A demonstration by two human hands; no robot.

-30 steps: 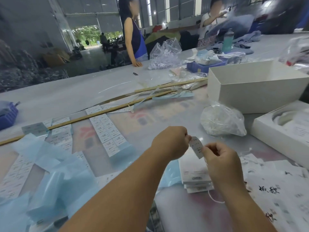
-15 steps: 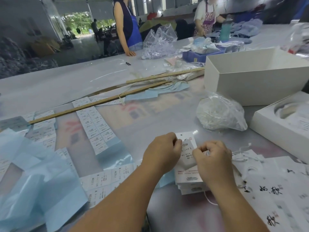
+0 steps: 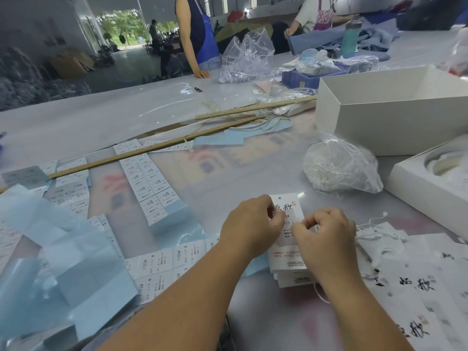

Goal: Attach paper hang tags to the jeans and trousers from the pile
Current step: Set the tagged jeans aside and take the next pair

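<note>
Currently both hands work over a stack of white hang tags (image 3: 291,271) near the front edge of the worktop (image 3: 164,110). Left hand (image 3: 250,224) has its fingers curled, pinching the left side of the top tag (image 3: 287,205), just below the punched hole. Right hand (image 3: 326,236) is curled too, thumb and forefinger pinched together over the tag's right side; what they pinch is too small to tell, perhaps a sticker or a string.

More printed tags (image 3: 417,287) with black brush lettering lie spread toward the front right corner, white strings (image 3: 374,234) tangled on them. A clear bag of white strings (image 3: 339,165) sits behind the hands, beside an open white box (image 3: 379,117) on the right side. Sheets of size stickers (image 3: 149,183) on pale blue backing (image 3: 63,274) cover the left part of the worktop. Two long wooden rulers (image 3: 152,150) lie slantwise across the middle. At the far edge a person in a blue apron (image 3: 200,34) rests a hand on the worktop; folded blue garments (image 3: 374,36) lie at the far right.
</note>
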